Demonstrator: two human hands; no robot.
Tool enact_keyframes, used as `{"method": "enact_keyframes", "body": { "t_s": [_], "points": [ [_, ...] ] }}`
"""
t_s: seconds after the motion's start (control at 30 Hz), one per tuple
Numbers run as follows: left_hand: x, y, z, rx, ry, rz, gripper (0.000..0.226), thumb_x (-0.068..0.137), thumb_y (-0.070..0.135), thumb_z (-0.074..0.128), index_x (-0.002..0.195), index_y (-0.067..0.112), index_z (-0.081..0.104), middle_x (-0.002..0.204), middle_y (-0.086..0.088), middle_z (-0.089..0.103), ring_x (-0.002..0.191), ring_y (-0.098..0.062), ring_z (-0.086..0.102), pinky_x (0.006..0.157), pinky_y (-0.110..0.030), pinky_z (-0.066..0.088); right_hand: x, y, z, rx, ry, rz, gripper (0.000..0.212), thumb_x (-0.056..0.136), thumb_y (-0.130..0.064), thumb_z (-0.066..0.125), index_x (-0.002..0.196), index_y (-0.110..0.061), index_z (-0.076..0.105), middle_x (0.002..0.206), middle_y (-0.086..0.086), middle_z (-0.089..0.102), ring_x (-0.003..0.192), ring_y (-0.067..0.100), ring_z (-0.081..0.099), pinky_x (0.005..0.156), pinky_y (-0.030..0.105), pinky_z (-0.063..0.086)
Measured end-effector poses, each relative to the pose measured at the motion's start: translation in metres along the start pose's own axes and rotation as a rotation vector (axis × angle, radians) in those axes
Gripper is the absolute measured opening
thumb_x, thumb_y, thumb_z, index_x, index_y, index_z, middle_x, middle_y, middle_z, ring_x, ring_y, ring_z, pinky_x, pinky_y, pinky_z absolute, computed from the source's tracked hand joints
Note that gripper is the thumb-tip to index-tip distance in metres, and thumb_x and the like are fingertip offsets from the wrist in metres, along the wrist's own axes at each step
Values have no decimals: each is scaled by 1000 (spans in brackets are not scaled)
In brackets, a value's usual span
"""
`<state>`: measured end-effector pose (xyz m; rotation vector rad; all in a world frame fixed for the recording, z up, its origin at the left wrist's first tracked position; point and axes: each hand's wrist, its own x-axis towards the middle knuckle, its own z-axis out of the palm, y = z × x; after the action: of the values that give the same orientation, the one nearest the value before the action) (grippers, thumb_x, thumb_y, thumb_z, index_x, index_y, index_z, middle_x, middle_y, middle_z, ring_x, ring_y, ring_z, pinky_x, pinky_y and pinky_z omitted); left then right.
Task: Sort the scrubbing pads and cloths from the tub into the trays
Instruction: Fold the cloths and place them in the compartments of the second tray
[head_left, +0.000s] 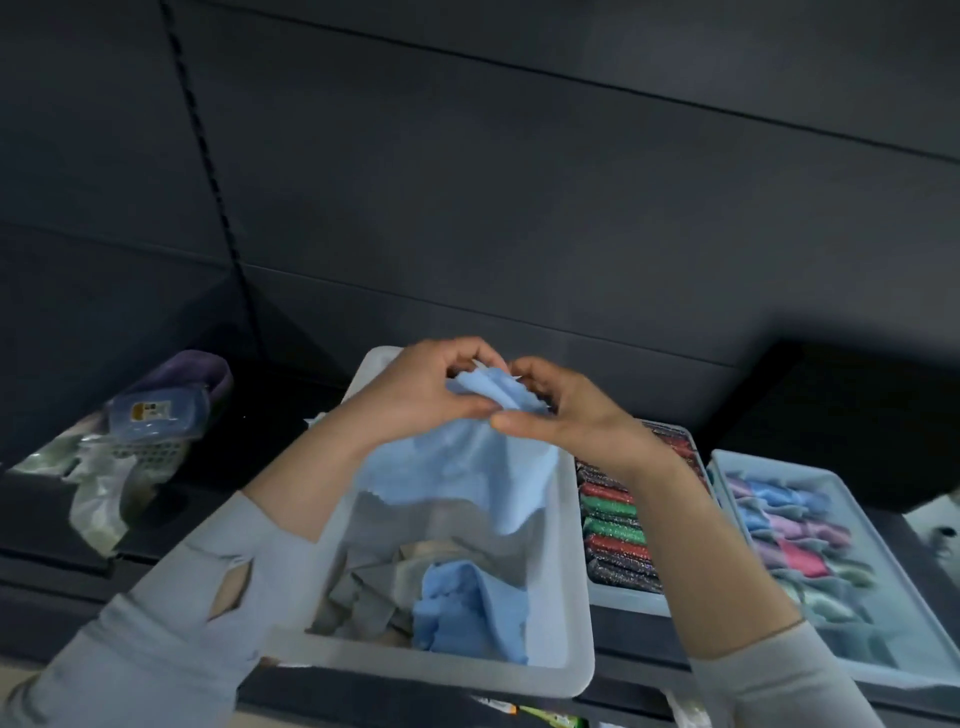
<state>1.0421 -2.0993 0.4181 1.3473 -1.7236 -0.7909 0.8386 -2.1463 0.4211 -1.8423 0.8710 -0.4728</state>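
Both hands meet above the far end of the translucent white plastic tub (571, 613), each gripping the top edge of a light blue cloth (467, 467) that hangs down from them into the tub's mouth. The left hand (415, 389) has its fingers curled over the cloth's upper left corner; the right hand (566, 415) pinches the upper right part between thumb and curled fingers — the two hands almost touching.

Lower in the tub lie a second crumpled light blue cloth (467, 608) at the near right and several grey cloths (363, 587) to its left.

Just right of the tub stands a pale tray (623, 603) packed with glittery scrubbing pads (613, 525) in red, green and dark colours, partly hidden by the right forearm. Farther right is a pale blue tray (935, 644) holding folded cloths (795, 540) in blue, pink, purple and grey.

At the far left, on the dark shelf (831, 405), sit a blue packet (156, 413) on a small perforated basket (150, 454), beside crumpled clear plastic bags (98, 499).
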Motion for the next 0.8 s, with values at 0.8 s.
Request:
{"method": "enact_keyframes", "body": {
  "t_s": [0.8],
  "points": [
    [-12,-54,-19,301,477,-178,17,85,13,69,94,26,75,83,5,51,69,-6,52,78,-27,44,-35,-11,-16,434,-146,-67,10,84,-15,69,93,-17,73,91,3,72,80,15,66,73,25,53]
  ]
}}
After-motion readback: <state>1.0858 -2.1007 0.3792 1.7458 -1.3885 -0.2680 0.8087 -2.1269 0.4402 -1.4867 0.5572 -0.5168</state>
